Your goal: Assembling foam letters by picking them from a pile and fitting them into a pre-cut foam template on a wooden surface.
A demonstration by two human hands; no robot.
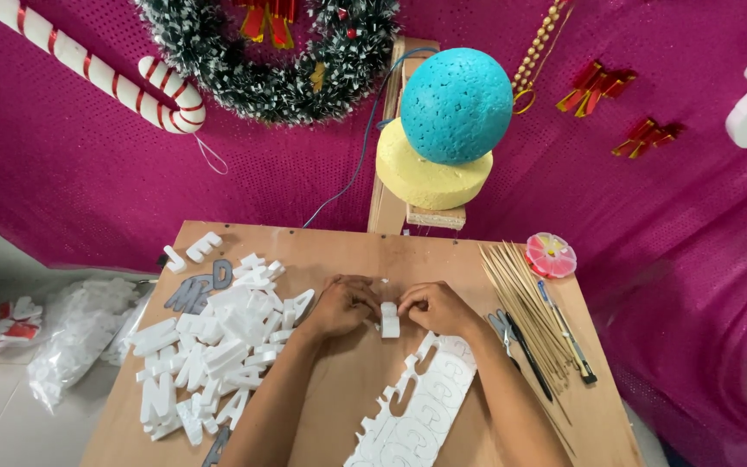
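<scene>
At the far left, off the desk (pixel 339 251), clear plastic bags (pixel 79 333) of white pieces lie on the floor. On the desk's left half sits a heap of white foam letters (pixel 209 346), with a few grey letters (pixel 196 294) at its upper edge and two loose white ones (pixel 192 251) near the back corner.

The left hand (pixel 339 304) rests just right of that heap, fingers curled and pinched on the left side of a small white foam piece (pixel 389 318) at the middle of the desk. The right hand (pixel 434 307) meets it from the other side, fingertips closed on the same piece, so both hands are clamped on it together, close above the board. By the look of it the step in hand is freeing or cleaning up one cut shape: the piece is being pressed or picked at between the fingertips. Just below the right hand lies a long white foam sheet (pixel 421 406) with letter outlines cut in it, some already punched out along its left edge.

The next move, as I judge it, calls for a light, even grip, since foam this thin would snap or dent readily.

Further right lie a bundle of thin wooden skewers (pixel 525 303), dark-handled tools (pixel 529 355) and a round pink container (pixel 551 255). Behind, a blue foam ball (pixel 456 104) sits on a yellow foam disc (pixel 430 177)
</scene>
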